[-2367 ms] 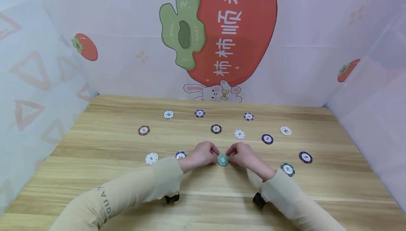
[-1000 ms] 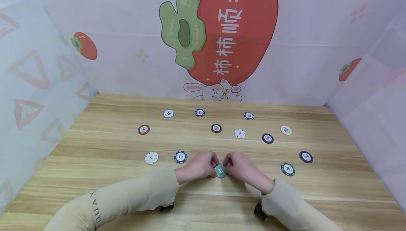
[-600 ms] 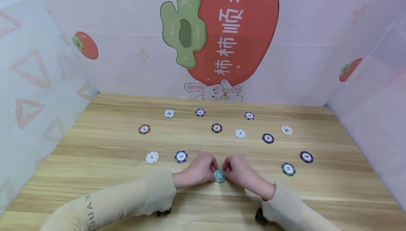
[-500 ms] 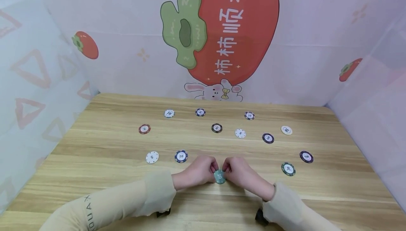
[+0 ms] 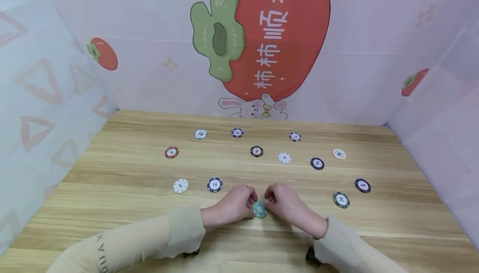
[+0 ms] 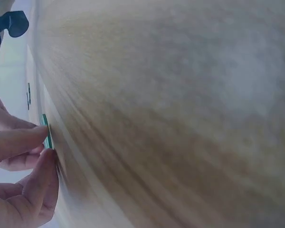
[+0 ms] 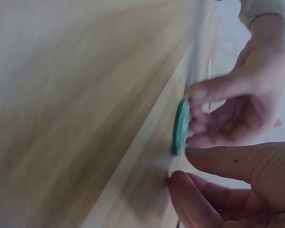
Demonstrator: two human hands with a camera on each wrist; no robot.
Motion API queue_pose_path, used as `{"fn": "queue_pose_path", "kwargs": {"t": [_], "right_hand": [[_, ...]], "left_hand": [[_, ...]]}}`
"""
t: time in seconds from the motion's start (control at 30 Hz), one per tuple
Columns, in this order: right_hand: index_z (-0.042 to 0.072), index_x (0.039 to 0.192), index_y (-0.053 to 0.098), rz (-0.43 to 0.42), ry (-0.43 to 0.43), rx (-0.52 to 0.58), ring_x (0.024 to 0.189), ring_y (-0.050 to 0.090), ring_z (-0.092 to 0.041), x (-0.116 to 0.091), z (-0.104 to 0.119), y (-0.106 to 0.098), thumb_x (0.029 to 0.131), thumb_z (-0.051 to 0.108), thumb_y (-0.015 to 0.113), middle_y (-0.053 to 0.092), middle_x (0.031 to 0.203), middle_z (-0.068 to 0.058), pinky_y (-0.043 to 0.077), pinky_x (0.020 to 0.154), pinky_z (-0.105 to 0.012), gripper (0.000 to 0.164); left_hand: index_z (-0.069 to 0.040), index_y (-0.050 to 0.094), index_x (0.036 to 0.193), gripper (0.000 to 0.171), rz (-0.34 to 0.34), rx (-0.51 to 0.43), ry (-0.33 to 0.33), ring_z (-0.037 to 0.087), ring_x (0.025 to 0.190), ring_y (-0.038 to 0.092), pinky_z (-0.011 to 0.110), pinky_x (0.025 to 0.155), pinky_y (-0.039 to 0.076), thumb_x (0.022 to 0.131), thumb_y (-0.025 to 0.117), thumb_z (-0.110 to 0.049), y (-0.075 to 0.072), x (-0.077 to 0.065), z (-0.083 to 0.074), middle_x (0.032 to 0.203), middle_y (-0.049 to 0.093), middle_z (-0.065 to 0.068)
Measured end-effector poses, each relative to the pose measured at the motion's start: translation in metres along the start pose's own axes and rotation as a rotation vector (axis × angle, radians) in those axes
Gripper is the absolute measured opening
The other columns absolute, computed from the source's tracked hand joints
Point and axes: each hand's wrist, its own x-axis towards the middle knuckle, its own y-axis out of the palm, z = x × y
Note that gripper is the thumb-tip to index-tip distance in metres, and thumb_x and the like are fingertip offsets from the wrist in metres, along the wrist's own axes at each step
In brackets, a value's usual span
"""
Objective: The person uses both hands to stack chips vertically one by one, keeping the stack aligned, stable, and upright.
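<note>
Near the front middle of the table, a green poker chip (image 5: 260, 209) marked 20 faces up. My left hand (image 5: 235, 205) pinches it by its left side. In the right wrist view the green chip (image 7: 181, 127) appears edge-on, close over the wood, with the left thumb at its upper end. My right hand (image 5: 290, 206) is at the chip's right side, its thumb tip right at the rim. The right wrist view shows this right hand (image 7: 237, 185) with thumb and forefinger parted and no chip between them. In the left wrist view, fingers partly hide the chip (image 6: 47, 130).
On the wooden table (image 5: 123, 173) lie several other chips, spread out singly. Closest are a blue chip (image 5: 215, 184), a white chip (image 5: 181, 186) and a dark green chip (image 5: 341, 200). A printed cloth backdrop (image 5: 157, 90) stands behind, with side panels left and right.
The green chip has come toward the person, and its number has turned. Both hands came along with it; in the last half second the right fingers have parted and drawn slightly off the chip.
</note>
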Motion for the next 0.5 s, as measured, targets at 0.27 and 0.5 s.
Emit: {"fn": "queue_pose_path", "kwargs": {"t": [0.27, 0.5], "right_hand": [[0.001, 0.091, 0.066, -0.127, -0.064, -0.105, 0.08, 0.06, -0.019, 0.015, -0.02, -0.01, 0.073, 0.002, 0.072, 0.063, 0.087, -0.007, 0.05, 0.073, -0.033, 0.019], [-0.002, 0.096, 0.065, -0.171, -0.098, -0.171, 0.083, 0.06, -0.024, 0.033, -0.038, -0.026, 0.073, 0.002, 0.073, 0.064, 0.092, -0.013, 0.051, 0.074, -0.036, 0.024]], "left_hand": [[-0.001, 0.063, 0.099, 0.035, 0.016, 0.143, 0.03, 0.005, 0.067, 0.046, 0.017, 0.063, 0.043, 0.068, 0.077, -0.008, 0.0, -0.006, -0.004, 0.083, 0.052, -0.001], [-0.003, 0.064, 0.103, 0.037, 0.015, 0.234, 0.048, 0.006, 0.079, 0.052, 0.019, 0.074, 0.046, 0.07, 0.078, -0.015, 0.003, -0.005, -0.006, 0.092, 0.057, 0.001]]}}
